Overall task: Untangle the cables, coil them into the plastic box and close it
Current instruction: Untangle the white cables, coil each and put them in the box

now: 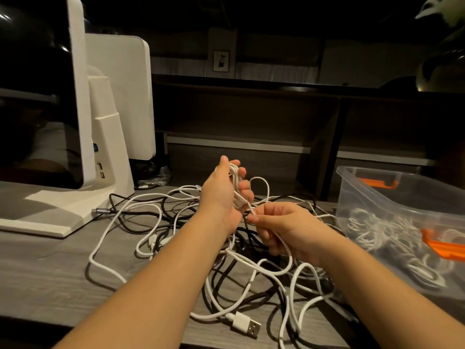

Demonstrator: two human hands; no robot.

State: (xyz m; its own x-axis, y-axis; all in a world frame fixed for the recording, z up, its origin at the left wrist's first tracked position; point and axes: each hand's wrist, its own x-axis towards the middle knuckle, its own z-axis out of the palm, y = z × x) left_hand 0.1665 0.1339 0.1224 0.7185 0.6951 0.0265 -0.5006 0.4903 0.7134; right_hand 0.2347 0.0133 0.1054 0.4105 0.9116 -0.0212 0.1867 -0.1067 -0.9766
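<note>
The left hand [224, 195] has its grip around a half-wound white cable coil [236, 187] while the right hand [279, 227] pinches its tail, some coils apparently already in the plastic box [377, 197], most cables [226, 260] still tangled on the tabletop [50, 260].

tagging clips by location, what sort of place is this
Probably a home or office desk: a white monitor on its stand, a grey wood-grain desktop with a shelf unit behind it, and USB cables strewn about.

Grey desk [45, 268] carries tangled cables [251, 273], plastic box [392, 222], monitor [50, 122].
</note>
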